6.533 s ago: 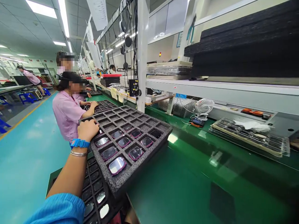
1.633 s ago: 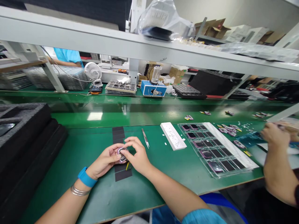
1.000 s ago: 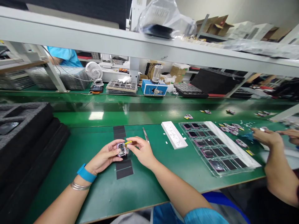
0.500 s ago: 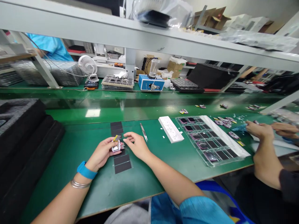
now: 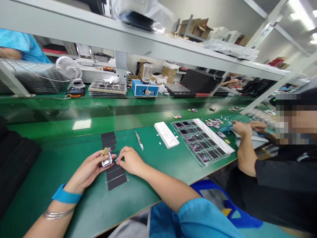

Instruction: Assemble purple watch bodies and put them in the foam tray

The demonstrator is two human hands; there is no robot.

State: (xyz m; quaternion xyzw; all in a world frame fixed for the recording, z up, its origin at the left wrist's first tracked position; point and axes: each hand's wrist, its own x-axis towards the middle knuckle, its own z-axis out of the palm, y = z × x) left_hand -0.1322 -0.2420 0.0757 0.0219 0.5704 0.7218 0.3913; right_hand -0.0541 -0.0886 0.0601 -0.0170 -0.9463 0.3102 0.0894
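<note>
Okay, we're at the green bench, and our left hand (image 5: pixel 86 172) is curled tight, pinching a square glass-faced module (image 5: pixel 107 161) between thumb and fingers, a little yellow tab (image 5: pixel 104 151) poking up from its edge. That module is held just above a row of black strips (image 5: pixel 114 174) laid on the bench mat (image 5: pixel 74 201). Our right hand (image 5: pixel 130 161) comes in right beside it, fingers loosely bent, with nothing visible in its grip, and from here we can't tell whether its fingertips touch the module. Just ahead of that hand lie slim steel tweezers (image 5: pixel 139 140), then a white block (image 5: pixel 166 134) with tiny white bits around it, then a clear tray (image 5: pixel 200 140) of purple-rimmed pieces set out in rows. Over to our right, a co-worker in a black sleeve (image 5: pixel 267 175) works with both hands (image 5: pixel 244 129) among loose purple-rimmed pieces (image 5: pixel 213 123). On our left wrist we've got a blue wristband (image 5: pixel 66 197) and a metal bangle (image 5: pixel 58 214), with a dark foam tray stack (image 5: pixel 15 162) at the left. Across the way stand a white desk fan (image 5: pixel 69 69) and a blue box (image 5: pixel 145 88) topped by a clear cylinder (image 5: pixel 147 72).
</note>
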